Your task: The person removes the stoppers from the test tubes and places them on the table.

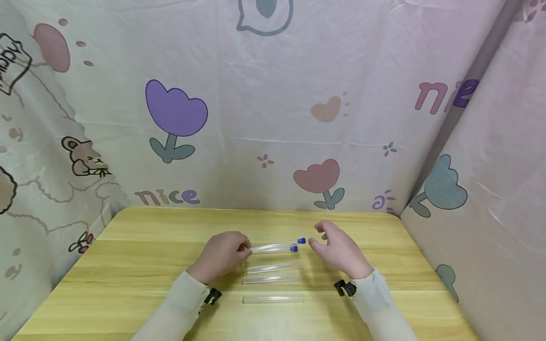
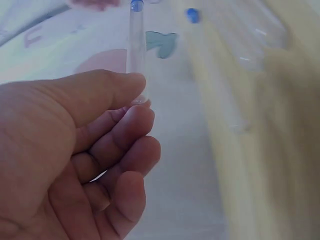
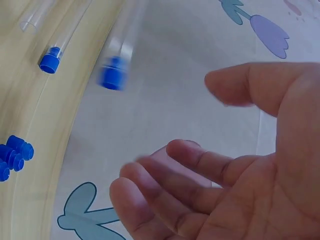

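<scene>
has a pale printed cloth (image 1: 260, 118) behind and a wood-grain worktop (image 1: 128, 265) below. with the left hand (image 1: 223, 253), pinches the bottom end of a blue-capped tube (image 2: 136, 50) between thumb and fingers. holds the right hand (image 1: 341, 251) spread, thumb away from fingers, near the capped end but apart from it. has a second capped tube (image 3: 69, 31) lying beside the pinched one, and three uncapped tubes (image 1: 271, 279) nearer on the worktop. in the right wrist view, shows loose blue caps (image 3: 19, 146) lying close together.

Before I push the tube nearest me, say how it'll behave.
The tube will likely roll, being round and lying on its side. It is probably stiff, its sides running straight. It may be light, since it looks hollow.
</scene>
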A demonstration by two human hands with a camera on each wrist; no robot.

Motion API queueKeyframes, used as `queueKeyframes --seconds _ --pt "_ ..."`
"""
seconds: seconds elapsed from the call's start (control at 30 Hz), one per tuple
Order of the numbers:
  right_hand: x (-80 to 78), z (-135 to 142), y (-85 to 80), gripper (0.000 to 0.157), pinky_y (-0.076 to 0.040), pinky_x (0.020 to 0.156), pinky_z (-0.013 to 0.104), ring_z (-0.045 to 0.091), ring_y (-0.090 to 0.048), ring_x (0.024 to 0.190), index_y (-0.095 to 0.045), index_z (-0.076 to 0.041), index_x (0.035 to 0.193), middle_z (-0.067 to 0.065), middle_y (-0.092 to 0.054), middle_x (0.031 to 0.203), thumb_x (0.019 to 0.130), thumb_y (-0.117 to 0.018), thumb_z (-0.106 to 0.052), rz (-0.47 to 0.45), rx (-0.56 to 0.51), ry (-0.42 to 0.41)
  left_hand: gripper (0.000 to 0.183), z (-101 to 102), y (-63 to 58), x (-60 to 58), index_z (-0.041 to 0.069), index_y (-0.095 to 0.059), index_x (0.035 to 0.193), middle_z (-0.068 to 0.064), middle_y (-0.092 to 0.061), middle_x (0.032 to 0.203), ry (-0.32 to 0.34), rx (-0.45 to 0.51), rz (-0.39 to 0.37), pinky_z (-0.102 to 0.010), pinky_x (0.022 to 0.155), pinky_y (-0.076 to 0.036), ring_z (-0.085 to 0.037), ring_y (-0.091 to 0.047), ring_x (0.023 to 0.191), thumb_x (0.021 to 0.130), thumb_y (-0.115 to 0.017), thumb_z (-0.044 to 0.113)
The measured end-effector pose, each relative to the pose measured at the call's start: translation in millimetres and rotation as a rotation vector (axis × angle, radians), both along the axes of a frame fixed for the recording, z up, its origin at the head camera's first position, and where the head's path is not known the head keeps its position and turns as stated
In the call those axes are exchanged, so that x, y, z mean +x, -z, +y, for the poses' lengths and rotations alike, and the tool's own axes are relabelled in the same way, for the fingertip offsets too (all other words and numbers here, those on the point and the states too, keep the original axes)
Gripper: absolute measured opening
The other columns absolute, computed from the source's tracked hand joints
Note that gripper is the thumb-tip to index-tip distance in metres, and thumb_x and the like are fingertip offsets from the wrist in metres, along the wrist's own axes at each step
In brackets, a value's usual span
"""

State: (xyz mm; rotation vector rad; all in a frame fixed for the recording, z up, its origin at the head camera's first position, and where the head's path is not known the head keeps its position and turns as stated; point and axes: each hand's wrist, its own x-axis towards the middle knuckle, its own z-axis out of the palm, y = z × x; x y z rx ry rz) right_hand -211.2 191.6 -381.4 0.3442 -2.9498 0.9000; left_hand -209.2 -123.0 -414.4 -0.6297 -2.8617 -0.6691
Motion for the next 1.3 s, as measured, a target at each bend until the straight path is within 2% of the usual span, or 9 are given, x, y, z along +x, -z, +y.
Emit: queueKeyframes --seconds 0.13,0.23,0.43,0.57,0.67,0.83,1.03,1.17,1.3 --pt "-0.7 -2 -0.1 0.047 -0.055 0.089 0.044 0.017 -0.067 0.104 -0.06 -0.014 0.136 0.0 -0.071 0.117 0.097 -0.069 -0.04 -0.009 -0.036 -0.012 0.005 0 -17.7 7.7 0.018 -0.079 0.091 0.014 -0.065 0.081 0.006 0.025 0.042 -0.024 0.067 -0.05 -0.002 -0.053 0.068 0.094 -0.075 0.021" --pt "0.2 -3 -1.5 0.04 -0.054 0.083 0.037 0.01 -0.065 0.094 -0.063 -0.016 0.131 -0.008 -0.07 0.104 0.097 -0.072 -0.034 0.018 -0.105 -0.057 0.006 -2 -29.2 13.1 0.019 -0.079 0.093 0.016 -0.063 0.08 0.005 0.018 0.078 -0.022 0.066 -0.05 -0.001 -0.052 0.068 0.094 -0.076 0.024" --pt "2.6 -3 -5.9 0.014 -0.054 0.065 0.029 0.013 -0.063 0.078 -0.069 -0.017 0.115 -0.004 -0.067 0.092 0.101 -0.069 -0.018 0.1 -0.303 -0.195 0.007 -10 -46.8 22.6 0.021 -0.077 0.092 0.018 -0.061 0.081 -0.004 0.042 0.16 -0.022 0.065 -0.05 0.0 -0.053 0.069 0.091 -0.081 0.026" --pt "3.6 -1 -6.3 0.009 -0.054 0.06 0.029 0.014 -0.062 0.07 -0.071 -0.02 0.11 -0.002 -0.068 0.089 0.101 -0.069 -0.018 0.136 -0.354 -0.229 0.007 -14 -50.3 23.9 0.022 -0.076 0.093 0.017 -0.064 0.084 0.01 0.058 0.238 -0.022 0.066 -0.051 0.0 -0.056 0.073 0.091 -0.081 0.025" --pt "4.3 0 -6.7 0.01 -0.055 0.062 0.029 0.015 -0.063 0.074 -0.071 -0.02 0.11 -0.003 -0.067 0.09 0.101 -0.07 -0.019 0.151 -0.361 -0.226 0.006 -16 -50.2 23.1 0.022 -0.076 0.096 0.016 -0.068 0.09 0.034 0.081 0.304 -0.022 0.068 -0.053 -0.001 -0.06 0.078 0.092 -0.08 0.025" --pt "5.1 -1 -8.5 0.01 -0.056 0.057 0.031 0.016 -0.065 0.076 -0.071 -0.019 0.111 -0.003 -0.067 0.091 0.1 -0.071 -0.018 0.165 -0.387 -0.24 0.01 -19 -53.2 24.3 0.019 -0.076 0.1 0.014 -0.071 0.091 0.059 0.128 0.368 -0.023 0.068 -0.055 -0.001 -0.064 0.079 0.092 -0.08 0.022" --pt "4.1 -2 -9.7 0.013 -0.057 0.077 0.03 0.011 -0.064 0.082 -0.072 -0.016 0.112 -0.007 -0.068 0.093 0.1 -0.072 -0.016 0.234 -0.375 -0.263 0.014 -21 -60.7 26.8 0.019 -0.076 0.104 0.014 -0.071 0.091 0.064 0.162 0.335 -0.021 0.063 -0.052 -0.001 -0.064 0.079 0.092 -0.081 0.023" --pt "4.9 -2 -10.3 0.013 -0.056 0.079 0.029 0.011 -0.064 0.084 -0.072 -0.017 0.11 -0.008 -0.069 0.093 0.098 -0.073 -0.012 0.257 -0.384 -0.28 0.023 -23 -63.5 27.2 0.017 -0.075 0.113 0.013 -0.071 0.094 0.056 0.172 0.286 -0.021 0.063 -0.051 -0.002 -0.063 0.08 0.092 -0.081 0.024" --pt "6.2 -2 -10.6 0.013 -0.056 0.079 0.029 0.01 -0.064 0.084 -0.071 -0.018 0.11 -0.008 -0.069 0.094 0.098 -0.072 -0.013 0.256 -0.391 -0.292 0.027 -24 -64.2 27.4 0.016 -0.075 0.117 0.012 -0.071 0.098 0.082 0.175 0.248 -0.022 0.066 -0.052 -0.003 -0.063 0.084 0.091 -0.081 0.023"
